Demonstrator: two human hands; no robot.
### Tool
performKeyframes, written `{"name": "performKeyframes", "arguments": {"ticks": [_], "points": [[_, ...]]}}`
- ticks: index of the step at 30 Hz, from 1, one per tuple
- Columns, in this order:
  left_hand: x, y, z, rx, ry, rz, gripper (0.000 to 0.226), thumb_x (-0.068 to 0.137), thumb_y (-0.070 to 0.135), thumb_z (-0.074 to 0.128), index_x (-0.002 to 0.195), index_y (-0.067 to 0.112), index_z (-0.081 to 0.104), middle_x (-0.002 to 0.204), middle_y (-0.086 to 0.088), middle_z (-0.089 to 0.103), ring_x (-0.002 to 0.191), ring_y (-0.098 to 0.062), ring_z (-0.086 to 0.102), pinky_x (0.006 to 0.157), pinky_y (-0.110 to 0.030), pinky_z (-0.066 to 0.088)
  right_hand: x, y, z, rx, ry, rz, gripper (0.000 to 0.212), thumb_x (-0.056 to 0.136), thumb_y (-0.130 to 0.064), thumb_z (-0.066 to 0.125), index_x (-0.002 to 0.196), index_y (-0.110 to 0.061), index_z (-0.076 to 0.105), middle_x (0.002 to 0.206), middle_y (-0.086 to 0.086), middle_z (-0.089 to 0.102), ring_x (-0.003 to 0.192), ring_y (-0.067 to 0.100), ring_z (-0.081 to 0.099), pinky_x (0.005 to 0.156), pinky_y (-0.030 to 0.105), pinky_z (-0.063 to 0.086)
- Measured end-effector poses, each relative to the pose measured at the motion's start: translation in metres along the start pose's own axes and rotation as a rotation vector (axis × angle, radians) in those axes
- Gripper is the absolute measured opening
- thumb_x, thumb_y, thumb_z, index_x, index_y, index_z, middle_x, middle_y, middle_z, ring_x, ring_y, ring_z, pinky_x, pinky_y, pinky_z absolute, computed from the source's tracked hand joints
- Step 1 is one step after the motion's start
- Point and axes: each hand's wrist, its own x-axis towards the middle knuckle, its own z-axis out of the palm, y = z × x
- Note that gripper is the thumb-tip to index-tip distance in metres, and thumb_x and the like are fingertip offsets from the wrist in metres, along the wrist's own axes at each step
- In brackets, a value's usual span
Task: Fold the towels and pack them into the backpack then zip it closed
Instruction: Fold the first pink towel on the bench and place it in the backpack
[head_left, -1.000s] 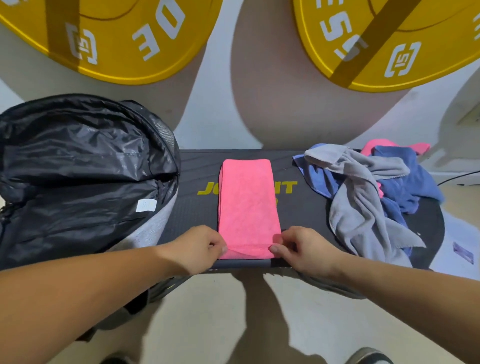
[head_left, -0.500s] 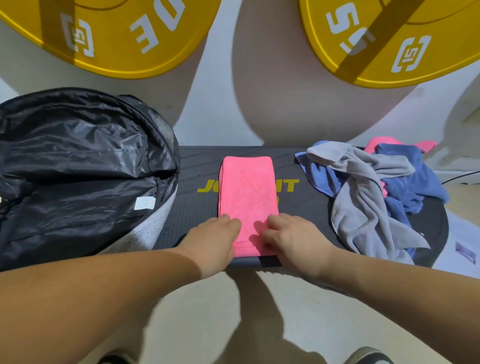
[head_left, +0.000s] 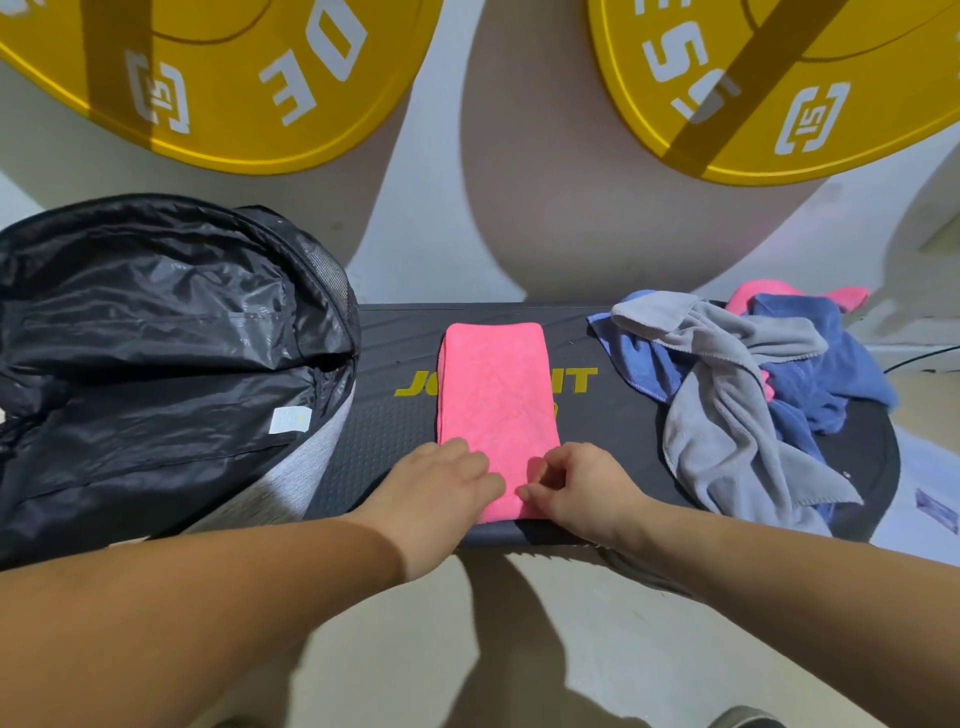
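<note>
A pink towel (head_left: 496, 400), folded into a long strip, lies lengthwise on the black step platform (head_left: 613, 431). My left hand (head_left: 441, 488) lies on its near left corner with the fingers over the cloth. My right hand (head_left: 576, 488) pinches the near right corner between thumb and fingers. The black backpack (head_left: 150, 358) lies open on the left end of the platform, its shiny lining showing. A loose heap of towels sits on the right: a grey one (head_left: 727, 421) draped over blue ones (head_left: 810, 374), with a bit of pink (head_left: 753, 296) behind.
Two big yellow weight plates (head_left: 234, 83) lean on the white wall behind the platform. Bare concrete floor lies in front of the platform. A black cable (head_left: 924, 358) runs at the far right.
Both hands slid inward from the towel's near outer corners onto the cloth. The towel's near end has pulled slightly away from the platform's front edge.
</note>
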Motion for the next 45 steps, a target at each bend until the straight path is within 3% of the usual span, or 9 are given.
{"name": "performKeyframes", "arguments": {"ticks": [5, 10, 18, 25, 29, 33, 36, 40, 45], "points": [[0.000, 0.012, 0.007, 0.070, -0.078, 0.081, 0.025, 0.066, 0.020, 0.086, 0.080, 0.021, 0.065, 0.079, -0.001, 0.059, 0.072, -0.024, 0.059, 0.055, -0.034, 0.051, 0.000, 0.005, 0.005, -0.456, 0.220, -0.437, 0.019, 0.090, -0.034, 0.067, 0.079, -0.023, 0.056, 0.078, -0.003, 0.051, 0.070, 0.024, 0.051, 0.057, 0.033, 0.035], [0.007, -0.002, 0.008, -0.184, -0.142, -0.150, 0.020, 0.100, 0.027, 0.046, 0.111, 0.023, 0.062, 0.107, -0.001, 0.057, 0.104, -0.027, 0.055, 0.087, -0.046, 0.051, -0.008, 0.021, 0.010, -0.785, 0.138, -0.821, 0.015, 0.093, -0.032, 0.060, 0.097, -0.019, 0.066, 0.101, 0.003, 0.059, 0.082, 0.026, 0.051, 0.065, 0.038, 0.042], [0.005, -0.001, 0.016, -0.353, -0.027, -0.329, 0.018, 0.095, 0.018, 0.045, 0.110, 0.020, 0.054, 0.109, 0.000, 0.057, 0.101, -0.025, 0.053, 0.087, -0.042, 0.046, -0.003, 0.017, 0.003, -0.652, 0.034, -0.608, 0.018, 0.079, -0.032, 0.072, 0.095, -0.024, 0.071, 0.087, -0.002, 0.052, 0.077, 0.023, 0.050, 0.064, 0.036, 0.047], [-0.010, -0.007, 0.018, -0.220, -0.038, -0.136, 0.032, 0.101, 0.028, 0.049, 0.132, 0.021, 0.056, 0.119, -0.003, 0.058, 0.108, -0.026, 0.055, 0.091, -0.044, 0.049, 0.005, 0.000, -0.016, -0.009, -0.059, -0.107, 0.015, 0.088, -0.008, 0.059, 0.084, -0.021, 0.064, 0.075, -0.011, 0.071, 0.067, 0.001, 0.062, 0.069, 0.019, 0.048], [-0.001, -0.016, 0.020, -0.635, 0.016, -0.396, 0.023, 0.098, 0.020, 0.058, 0.117, 0.021, 0.071, 0.106, 0.000, 0.063, 0.097, -0.019, 0.061, 0.091, -0.035, 0.051, 0.011, -0.011, -0.022, -0.114, -0.136, -0.041, 0.021, 0.090, -0.016, 0.063, 0.070, -0.024, 0.060, 0.071, -0.009, 0.063, 0.066, 0.007, 0.057, 0.060, 0.018, 0.042], [0.004, -0.016, 0.019, -0.999, -0.019, -0.738, 0.008, 0.087, 0.015, 0.076, 0.086, 0.017, 0.069, 0.072, 0.003, 0.065, 0.055, -0.007, 0.057, 0.054, -0.022, 0.049, 0.012, -0.013, -0.025, -0.161, -0.216, 0.029, 0.022, 0.089, -0.024, 0.069, 0.069, -0.024, 0.059, 0.074, -0.005, 0.060, 0.066, 0.009, 0.054, 0.055, 0.019, 0.040], [0.005, -0.018, 0.011, -0.708, 0.056, -0.649, 0.017, 0.084, 0.023, 0.079, 0.081, 0.022, 0.062, 0.082, 0.008, 0.061, 0.079, -0.017, 0.060, 0.070, -0.033, 0.052, 0.006, -0.008, -0.017, -0.372, 0.009, -0.158, 0.019, 0.093, -0.037, 0.064, 0.088, -0.020, 0.058, 0.091, -0.002, 0.051, 0.082, 0.025, 0.057, 0.065, 0.032, 0.041], [0.006, -0.006, -0.003, -0.131, -0.125, -0.123, 0.018, 0.092, 0.010, 0.055, 0.105, 0.021, 0.061, 0.106, -0.001, 0.052, 0.106, -0.025, 0.049, 0.079, -0.042, 0.046, 0.001, 0.006, -0.003, -0.707, 0.085, -0.600, 0.022, 0.092, -0.031, 0.052, 0.108, -0.019, 0.062, 0.094, 0.001, 0.059, 0.083, 0.029, 0.062, 0.059, 0.036, 0.045], [0.003, 0.002, 0.000, -0.139, -0.151, -0.138, 0.021, 0.097, 0.025, 0.053, 0.116, 0.017, 0.054, 0.116, -0.005, 0.049, 0.111, -0.027, 0.046, 0.090, -0.045, 0.047, -0.006, 0.018, -0.005, -0.771, 0.067, -0.713, 0.049, 0.084, -0.054, 0.056, 0.113, -0.015, 0.063, 0.095, 0.002, 0.060, 0.077, 0.024, 0.059, 0.061, 0.036, 0.052]]}}
